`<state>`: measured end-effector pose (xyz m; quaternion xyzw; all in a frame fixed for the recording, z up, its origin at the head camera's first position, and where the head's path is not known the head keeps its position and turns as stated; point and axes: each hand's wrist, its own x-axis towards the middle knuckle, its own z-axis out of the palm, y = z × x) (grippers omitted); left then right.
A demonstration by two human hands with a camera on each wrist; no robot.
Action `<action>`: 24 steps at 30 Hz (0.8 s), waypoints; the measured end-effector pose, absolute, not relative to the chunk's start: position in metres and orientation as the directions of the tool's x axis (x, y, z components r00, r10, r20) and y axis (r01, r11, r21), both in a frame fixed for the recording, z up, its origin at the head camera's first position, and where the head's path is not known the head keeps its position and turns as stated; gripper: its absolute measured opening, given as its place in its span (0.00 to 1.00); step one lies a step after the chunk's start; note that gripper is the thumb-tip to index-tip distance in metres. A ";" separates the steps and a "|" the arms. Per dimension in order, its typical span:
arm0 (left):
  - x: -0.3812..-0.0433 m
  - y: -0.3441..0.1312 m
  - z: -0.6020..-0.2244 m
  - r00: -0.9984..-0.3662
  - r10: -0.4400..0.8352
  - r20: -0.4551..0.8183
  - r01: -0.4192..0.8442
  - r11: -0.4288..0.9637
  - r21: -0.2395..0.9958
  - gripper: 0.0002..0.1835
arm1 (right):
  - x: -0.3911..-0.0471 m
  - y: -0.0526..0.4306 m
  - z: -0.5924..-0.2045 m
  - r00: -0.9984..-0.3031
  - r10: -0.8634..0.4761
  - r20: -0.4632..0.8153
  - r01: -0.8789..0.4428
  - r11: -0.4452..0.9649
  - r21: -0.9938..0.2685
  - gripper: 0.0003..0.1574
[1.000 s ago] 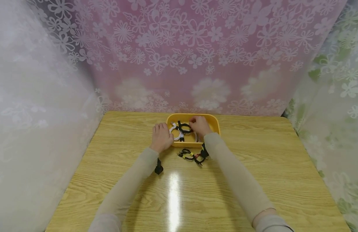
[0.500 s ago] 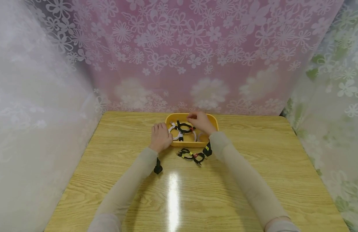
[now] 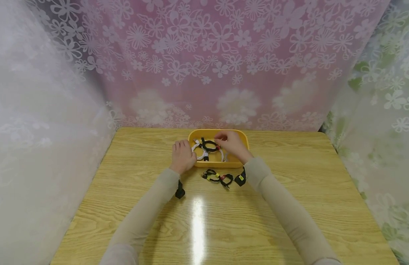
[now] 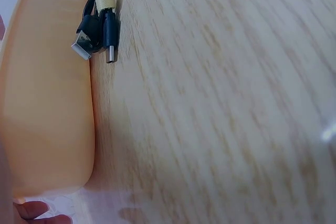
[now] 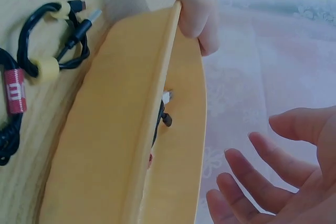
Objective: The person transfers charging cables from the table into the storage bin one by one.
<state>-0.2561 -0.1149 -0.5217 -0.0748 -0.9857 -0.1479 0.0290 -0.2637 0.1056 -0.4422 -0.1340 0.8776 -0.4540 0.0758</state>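
Observation:
My left hand (image 3: 183, 156) holds the left end of a yellow plastic tray (image 3: 221, 165), its thumb over the front-left corner. In the right wrist view that hand (image 5: 195, 11) sits at the rim's far end. Above the tray's right half hovers my right hand (image 3: 233, 145). Its loosely spread fingers (image 5: 252, 174) hold nothing in the right wrist view. Inside the tray, a coiled black cable (image 3: 209, 149) with a red tie lies beside a coiled white cable (image 3: 200, 158). Another pale cable (image 3: 222, 156) lies further right, partly beneath the right hand.
Two black cables bundled with yellow and red ties, one of them a coiled cable (image 3: 228, 179), lie on the wooden table (image 3: 151, 228) before the tray. A floral curtain (image 3: 204, 73) hangs behind. Black wrist cameras, like the one below my right sleeve (image 3: 240, 179), hang low.
My right hand has lifted off the black cable and shifted slightly right, uncovering its red tie and the pale cable. The left hand stays at the tray's left end.

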 end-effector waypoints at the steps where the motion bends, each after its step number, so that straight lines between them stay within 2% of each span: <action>1: -0.256 -0.115 -0.522 -0.987 0.139 0.080 0.156 0.945 0.289 0.16 | -0.262 0.106 -0.442 -0.952 -0.305 -0.006 -0.170 0.547 -0.820 0.15; 14: -0.256 -0.115 -0.520 -0.989 0.135 0.056 0.145 0.949 0.278 0.18 | -0.226 0.106 -0.438 -0.935 -0.349 0.069 -0.263 0.548 -0.794 0.11; 24: -0.256 -0.115 -0.520 -0.988 0.143 0.055 0.153 0.948 0.280 0.20 | -0.203 0.103 -0.449 -0.891 -0.432 0.141 -0.394 0.580 -0.713 0.08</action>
